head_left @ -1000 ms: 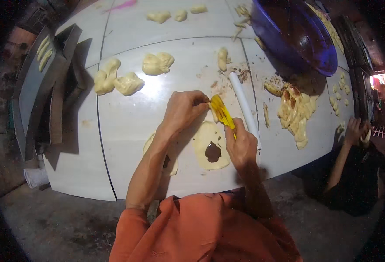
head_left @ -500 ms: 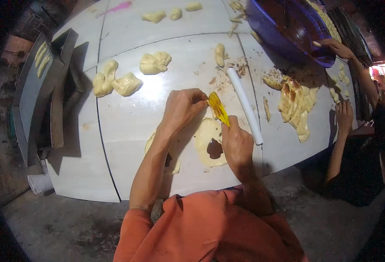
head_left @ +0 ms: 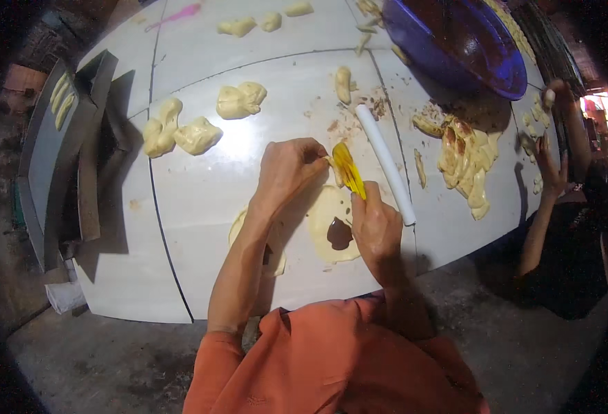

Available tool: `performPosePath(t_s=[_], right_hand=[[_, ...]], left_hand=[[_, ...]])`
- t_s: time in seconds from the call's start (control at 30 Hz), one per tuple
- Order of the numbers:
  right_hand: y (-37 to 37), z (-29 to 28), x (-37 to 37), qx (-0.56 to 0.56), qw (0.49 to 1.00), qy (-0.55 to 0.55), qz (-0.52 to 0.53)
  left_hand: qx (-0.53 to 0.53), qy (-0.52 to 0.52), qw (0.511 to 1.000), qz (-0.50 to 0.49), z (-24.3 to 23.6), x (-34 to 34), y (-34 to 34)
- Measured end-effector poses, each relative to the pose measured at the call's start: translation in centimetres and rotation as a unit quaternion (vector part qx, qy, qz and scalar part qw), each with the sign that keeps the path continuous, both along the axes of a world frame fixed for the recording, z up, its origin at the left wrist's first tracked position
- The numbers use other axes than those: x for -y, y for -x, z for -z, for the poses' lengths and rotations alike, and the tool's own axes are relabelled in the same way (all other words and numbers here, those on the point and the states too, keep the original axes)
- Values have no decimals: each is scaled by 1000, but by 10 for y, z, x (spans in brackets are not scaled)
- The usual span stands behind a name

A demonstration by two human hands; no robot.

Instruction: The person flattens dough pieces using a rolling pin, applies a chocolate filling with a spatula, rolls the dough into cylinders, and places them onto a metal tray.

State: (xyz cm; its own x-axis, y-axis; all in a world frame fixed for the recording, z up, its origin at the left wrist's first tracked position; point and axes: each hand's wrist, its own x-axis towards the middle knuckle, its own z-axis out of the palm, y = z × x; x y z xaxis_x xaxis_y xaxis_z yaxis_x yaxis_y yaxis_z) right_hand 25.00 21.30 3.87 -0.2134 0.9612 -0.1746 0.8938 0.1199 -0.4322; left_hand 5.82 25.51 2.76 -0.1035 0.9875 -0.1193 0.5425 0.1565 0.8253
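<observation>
My left hand (head_left: pixel 293 165) pinches a small strip of pale dough (head_left: pixel 331 167) with its fingers curled. Against that strip lies a yellow spatula-like scraper (head_left: pixel 346 165) smeared with brown, its handle gripped in my right hand (head_left: pixel 376 224). Below them is a flattened oval of dough (head_left: pixel 321 210) with a dark brown glossy dollop (head_left: pixel 339 234) on it. A second flattened piece (head_left: pixel 273 255), also with something dark on it, is partly hidden by my left forearm. A white rolling pin (head_left: pixel 385 165) lies just right of my right hand.
Several dough lumps (head_left: pixel 240 100) dot the white table (head_left: pixel 124 290). At right are a heap of brown-streaked dough (head_left: pixel 466 165), a purple basin (head_left: pixel 455 48) and a co-worker's arms (head_left: pixel 549 179). Metal trays (head_left: pixel 69 172) holding dough stand at left; a pink utensil (head_left: pixel 180 14) is at back.
My hands stay at nearly the same spot with the scraper and dough. A co-worker's hand reached to the basin's rim half a second ago and is now lower, beside the basin.
</observation>
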Motion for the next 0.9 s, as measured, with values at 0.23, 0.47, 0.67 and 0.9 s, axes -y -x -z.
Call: performPosePath(t_s=[0.23,0.47,0.67,0.9], right_hand=[[0,1,-3,5,1000,13,6],[5,2,-1,-1,999,-28,16],[6,6,0,11,999,-52,10],[14,-6,2,42,999,27,-2]], left_hand=[[-10,-9,1000,4,2,0,2],[-1,-13,1000,3,6,0,2],[0,-22,1000,-5,2,2,1],[-22,-19,1000,0,5,1,2]])
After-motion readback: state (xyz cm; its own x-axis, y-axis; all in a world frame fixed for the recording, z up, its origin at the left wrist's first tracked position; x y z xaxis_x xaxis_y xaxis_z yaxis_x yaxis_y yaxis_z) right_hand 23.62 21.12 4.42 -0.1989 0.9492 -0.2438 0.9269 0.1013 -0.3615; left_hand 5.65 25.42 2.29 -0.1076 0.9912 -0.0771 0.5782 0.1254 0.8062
